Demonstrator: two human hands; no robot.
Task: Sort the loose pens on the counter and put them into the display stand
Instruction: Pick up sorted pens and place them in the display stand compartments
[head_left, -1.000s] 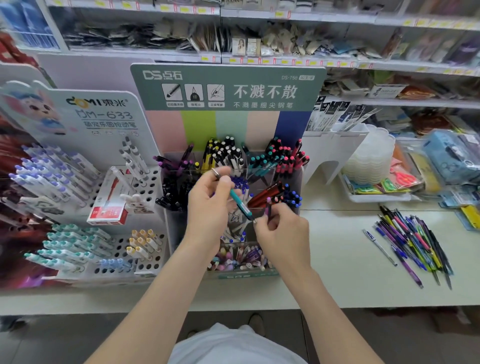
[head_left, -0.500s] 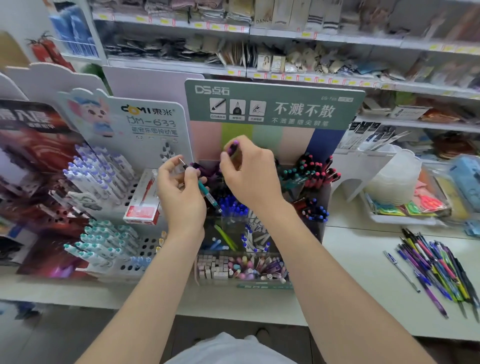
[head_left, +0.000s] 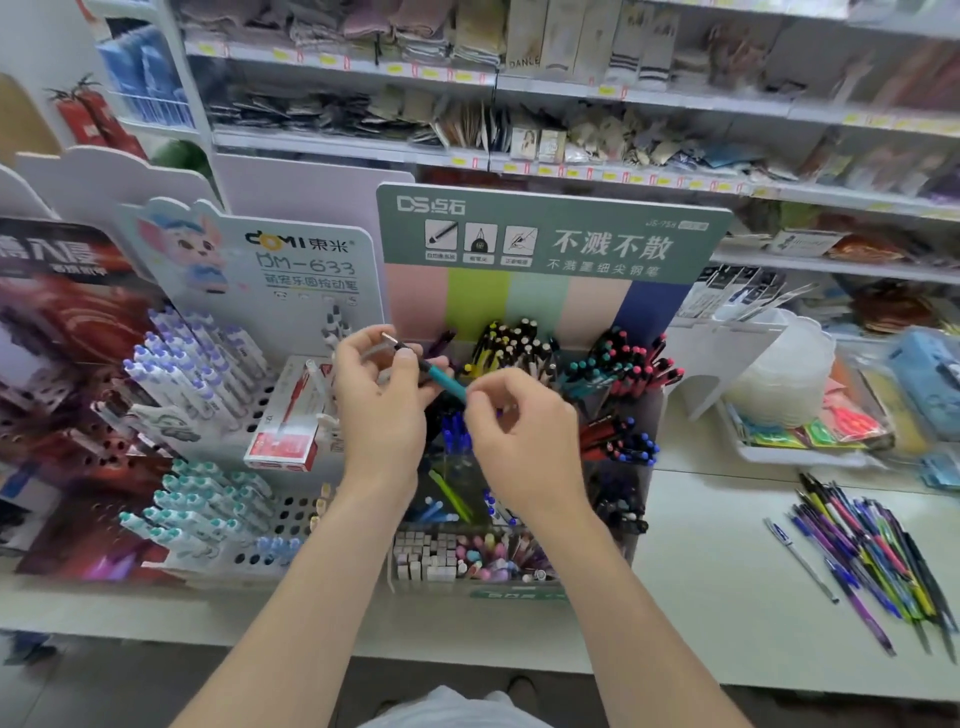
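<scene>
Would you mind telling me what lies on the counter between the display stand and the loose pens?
Nothing: the head view shows bare white counter between the display stand and the loose pens.

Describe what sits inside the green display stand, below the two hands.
Below the left hand and right hand holding a teal pen, the display stand shows blue pens and a lime pen. The hands hide the compartments behind them.

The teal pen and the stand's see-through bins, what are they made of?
The teal pen looks like smooth coloured plastic, with a shiny silver end, maybe metal. The display stand's bins seem clear hard plastic: pens show through their walls.
</scene>
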